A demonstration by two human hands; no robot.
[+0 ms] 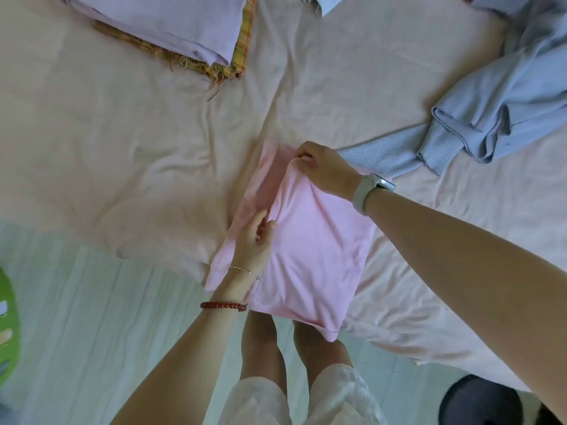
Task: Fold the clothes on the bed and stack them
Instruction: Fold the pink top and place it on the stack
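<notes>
The bed (153, 154) fills most of the view, its pale pink sheet rumpled in long creases, and she stands at its near edge, bare legs below. Off to the right sprawls an unfolded grey-blue sweater (491, 118), one ribbed cuff reaching almost to her wrist. At the far left corner sits the stack (171, 23): a folded lilac piece on top of something orange with a frayed edge.

Right in front of her lies the pink garment (310, 250), already doubled into a rough rectangle that slants across the bed edge, its near corner hanging just over it. The right hand (325, 170), a pale watch on the wrist, has its grip narrowed to a pinch on the far corner of the top layer. The left hand (256, 240), bracelets at the wrist, has its fingers curled into the cloth along the left fold line.

It looks like she is mid-fold, bringing the upper layer across. To do it well, I would keep both pinches level so the edge travels straight, pull gently taut to draw out the ripples between the hands, lay the edges flush, then smooth flat before carrying it to the stack.
</notes>
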